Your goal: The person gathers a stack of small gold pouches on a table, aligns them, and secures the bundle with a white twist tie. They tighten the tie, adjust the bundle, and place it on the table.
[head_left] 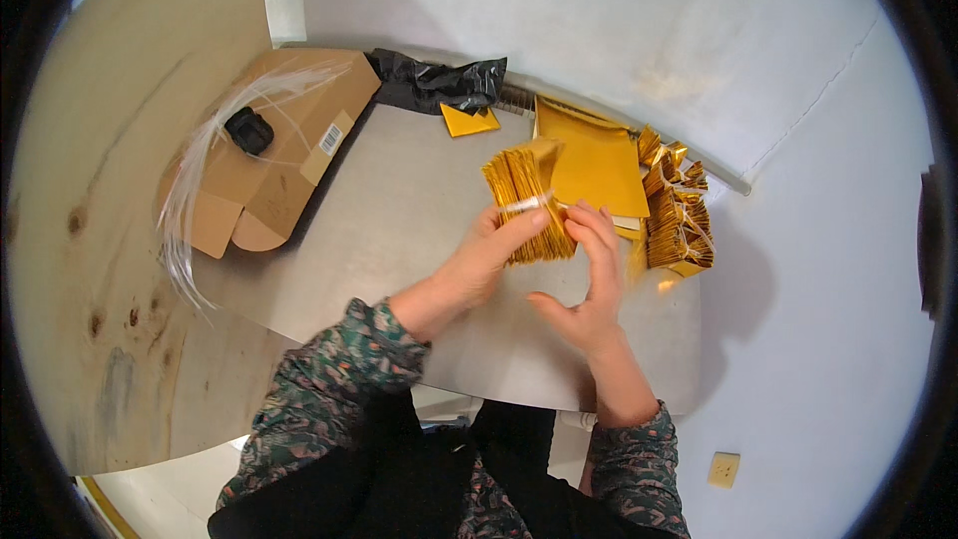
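A thick bundle of gold folded paper sheets (pixel 524 175), bound round its middle by a pale strip, is gripped in my left hand (pixel 484 255). The thumb of that hand presses on the front of the bundle, just below the strip. At the bundle's right side is my right hand (pixel 591 289), its thumb spread well away from its fingers. Those fingertips are close to the end of the strip; whether they touch it I cannot tell. Behind the bundle lies a stack of flat gold sheets (pixel 599 168).
Several bound gold bundles (pixel 681 225) stand at the table's (pixel 399 200) right edge. On the left, an opened cardboard box (pixel 225 195) carries long clear strips (pixel 190 190) and a small black object (pixel 248 130). A black plastic bag (pixel 434 80) and a small gold piece (pixel 469 121) lie near the wall.
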`<state>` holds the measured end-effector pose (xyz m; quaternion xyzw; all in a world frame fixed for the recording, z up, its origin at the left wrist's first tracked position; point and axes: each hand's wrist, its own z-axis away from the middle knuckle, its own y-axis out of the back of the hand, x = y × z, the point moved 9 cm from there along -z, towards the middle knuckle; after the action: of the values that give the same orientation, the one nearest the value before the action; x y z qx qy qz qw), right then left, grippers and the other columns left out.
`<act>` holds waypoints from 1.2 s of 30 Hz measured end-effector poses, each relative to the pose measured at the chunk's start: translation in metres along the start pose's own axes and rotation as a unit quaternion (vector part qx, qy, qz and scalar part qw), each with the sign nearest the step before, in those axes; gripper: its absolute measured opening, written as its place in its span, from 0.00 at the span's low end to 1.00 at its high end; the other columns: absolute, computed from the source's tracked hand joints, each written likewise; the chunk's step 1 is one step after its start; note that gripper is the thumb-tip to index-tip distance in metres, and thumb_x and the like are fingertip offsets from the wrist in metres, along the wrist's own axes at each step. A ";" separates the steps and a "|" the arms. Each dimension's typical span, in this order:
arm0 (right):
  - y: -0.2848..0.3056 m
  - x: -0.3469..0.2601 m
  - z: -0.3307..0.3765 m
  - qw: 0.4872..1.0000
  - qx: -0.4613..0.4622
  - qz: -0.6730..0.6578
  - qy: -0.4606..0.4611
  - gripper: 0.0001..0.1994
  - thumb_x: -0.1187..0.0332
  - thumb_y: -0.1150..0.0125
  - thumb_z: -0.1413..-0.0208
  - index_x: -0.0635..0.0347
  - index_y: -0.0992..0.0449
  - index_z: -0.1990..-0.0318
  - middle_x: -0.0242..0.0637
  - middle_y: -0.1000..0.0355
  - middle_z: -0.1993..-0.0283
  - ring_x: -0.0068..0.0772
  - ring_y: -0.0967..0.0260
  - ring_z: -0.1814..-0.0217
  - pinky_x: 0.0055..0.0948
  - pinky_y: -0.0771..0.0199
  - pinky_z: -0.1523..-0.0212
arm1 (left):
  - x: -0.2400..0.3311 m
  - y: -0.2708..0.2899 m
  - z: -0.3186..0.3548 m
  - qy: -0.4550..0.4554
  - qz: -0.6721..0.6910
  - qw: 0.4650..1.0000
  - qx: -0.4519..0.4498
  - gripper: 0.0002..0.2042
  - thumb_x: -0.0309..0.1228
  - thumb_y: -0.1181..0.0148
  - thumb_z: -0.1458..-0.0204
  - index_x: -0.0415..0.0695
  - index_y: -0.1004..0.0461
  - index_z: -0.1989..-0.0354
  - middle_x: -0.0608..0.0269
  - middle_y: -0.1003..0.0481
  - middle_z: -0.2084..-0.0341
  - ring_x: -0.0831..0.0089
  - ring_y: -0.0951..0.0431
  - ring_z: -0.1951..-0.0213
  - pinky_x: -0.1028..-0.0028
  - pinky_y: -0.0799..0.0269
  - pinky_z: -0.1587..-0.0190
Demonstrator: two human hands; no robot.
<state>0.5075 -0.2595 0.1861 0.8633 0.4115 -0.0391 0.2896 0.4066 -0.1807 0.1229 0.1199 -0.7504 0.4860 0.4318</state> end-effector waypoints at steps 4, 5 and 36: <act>0.004 0.055 0.022 0.995 -0.013 -0.062 -0.070 0.42 0.50 0.27 0.53 0.66 0.36 0.35 0.50 0.36 0.35 0.49 0.39 0.31 0.44 0.46 0.29 | -0.050 0.026 -0.005 0.093 -0.147 0.983 -0.057 0.25 0.34 0.29 0.47 0.40 0.31 0.44 0.64 0.24 0.52 0.77 0.23 0.54 0.74 0.24 0.51; 0.000 0.069 0.026 0.994 -0.016 -0.065 -0.084 0.43 0.49 0.28 0.52 0.67 0.37 0.34 0.51 0.37 0.34 0.49 0.39 0.31 0.43 0.45 0.30 | -0.060 0.028 -0.007 0.091 -0.151 0.982 -0.065 0.26 0.33 0.29 0.47 0.40 0.33 0.42 0.61 0.25 0.50 0.75 0.23 0.52 0.72 0.25 0.49; -0.022 0.033 0.193 0.829 -0.009 -0.367 -0.421 0.32 0.50 0.65 0.26 0.69 0.50 0.27 0.41 0.42 0.31 0.29 0.44 0.30 0.30 0.48 0.29 | -0.116 0.019 0.116 -0.041 -0.271 0.959 0.072 0.42 0.53 0.57 0.33 0.31 0.65 0.26 0.44 0.53 0.27 0.59 0.54 0.26 0.66 0.60 0.26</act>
<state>0.5461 -0.3287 0.0054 0.5456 0.5367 -0.4989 0.4067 0.4029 -0.2959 0.0038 0.3694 -0.6696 0.3980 0.5068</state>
